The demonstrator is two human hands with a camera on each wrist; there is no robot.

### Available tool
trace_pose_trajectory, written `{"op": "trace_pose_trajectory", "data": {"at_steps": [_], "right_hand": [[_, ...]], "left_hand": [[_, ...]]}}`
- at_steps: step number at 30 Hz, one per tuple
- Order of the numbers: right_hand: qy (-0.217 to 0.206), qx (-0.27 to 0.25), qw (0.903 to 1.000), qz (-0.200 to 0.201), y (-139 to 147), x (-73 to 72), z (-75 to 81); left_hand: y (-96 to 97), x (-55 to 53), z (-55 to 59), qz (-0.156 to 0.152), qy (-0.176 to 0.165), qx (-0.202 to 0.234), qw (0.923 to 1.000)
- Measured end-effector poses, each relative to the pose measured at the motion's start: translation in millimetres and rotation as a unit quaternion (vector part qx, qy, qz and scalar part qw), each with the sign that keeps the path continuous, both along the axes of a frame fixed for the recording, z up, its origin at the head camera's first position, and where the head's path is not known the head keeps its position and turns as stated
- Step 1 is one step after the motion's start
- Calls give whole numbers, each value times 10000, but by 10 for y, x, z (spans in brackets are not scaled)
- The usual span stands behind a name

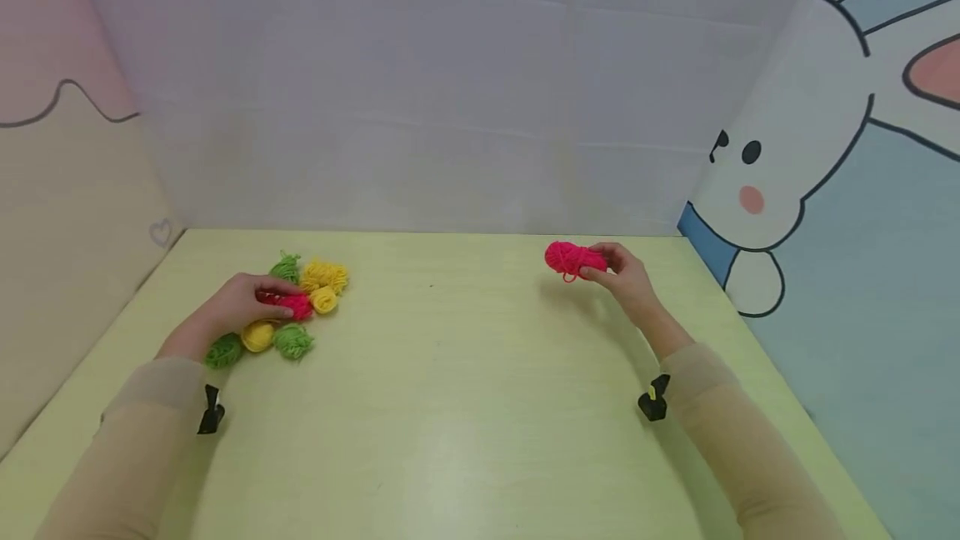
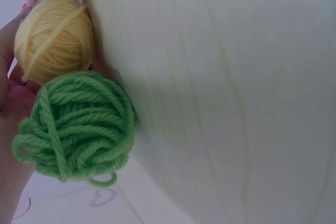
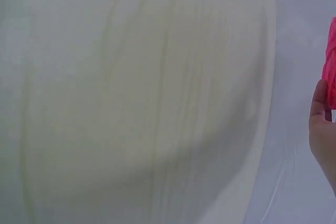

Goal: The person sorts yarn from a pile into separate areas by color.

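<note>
My left hand (image 1: 243, 305) is at the left side of the table, thumb and fingers pinching a red yarn ball (image 1: 298, 307). Close around it lie a yellow yarn skein (image 1: 325, 276), a small yellow ball (image 1: 323, 300), another yellow ball (image 1: 258, 336) and several green balls, one a dark green ball (image 1: 223, 351). In the left wrist view, a green ball (image 2: 84, 127) and a yellow ball (image 2: 55, 40) partly cover that hand. Toward the far right, my right hand (image 1: 628, 280) holds a pinkish-red yarn skein (image 1: 567, 258) above the table; only part of the skein shows in the right wrist view.
The pale yellow-green table (image 1: 450, 407) has a whitish sheet (image 1: 450, 107) standing along its back edge. Printed panels flank it, with a cartoon rabbit (image 1: 780, 132) on the right one. A black wrist device (image 1: 654, 398) sits at each sleeve.
</note>
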State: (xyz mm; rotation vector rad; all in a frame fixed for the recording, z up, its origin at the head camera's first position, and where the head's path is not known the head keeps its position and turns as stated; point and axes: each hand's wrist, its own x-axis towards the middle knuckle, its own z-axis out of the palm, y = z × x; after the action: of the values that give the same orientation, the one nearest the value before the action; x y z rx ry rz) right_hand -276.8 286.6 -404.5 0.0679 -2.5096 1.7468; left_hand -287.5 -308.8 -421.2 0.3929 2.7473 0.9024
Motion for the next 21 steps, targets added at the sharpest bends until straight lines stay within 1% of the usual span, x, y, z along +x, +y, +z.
{"op": "trace_pose_trajectory", "data": {"at_steps": [3, 5, 11, 16, 21], "right_hand": [[-173, 177, 9996, -107, 76, -35, -84], [-279, 339, 9990, -108, 125, -51, -122], [-619, 894, 9940, 113, 282, -93, -200], [-825, 1144, 9899, 145, 395, -125, -239], [-963, 1251, 9872, 224, 442, -159, -267]], "left_hand": [[-8, -1, 4, 9, -22, -15, 10000], [-10, -3, 8, 1, -26, -28, 10000], [-19, 31, -5, 29, -10, -41, 10000], [-16, 51, -23, 44, -19, 5, 10000], [-17, 75, -31, 47, -22, -5, 10000]]}}
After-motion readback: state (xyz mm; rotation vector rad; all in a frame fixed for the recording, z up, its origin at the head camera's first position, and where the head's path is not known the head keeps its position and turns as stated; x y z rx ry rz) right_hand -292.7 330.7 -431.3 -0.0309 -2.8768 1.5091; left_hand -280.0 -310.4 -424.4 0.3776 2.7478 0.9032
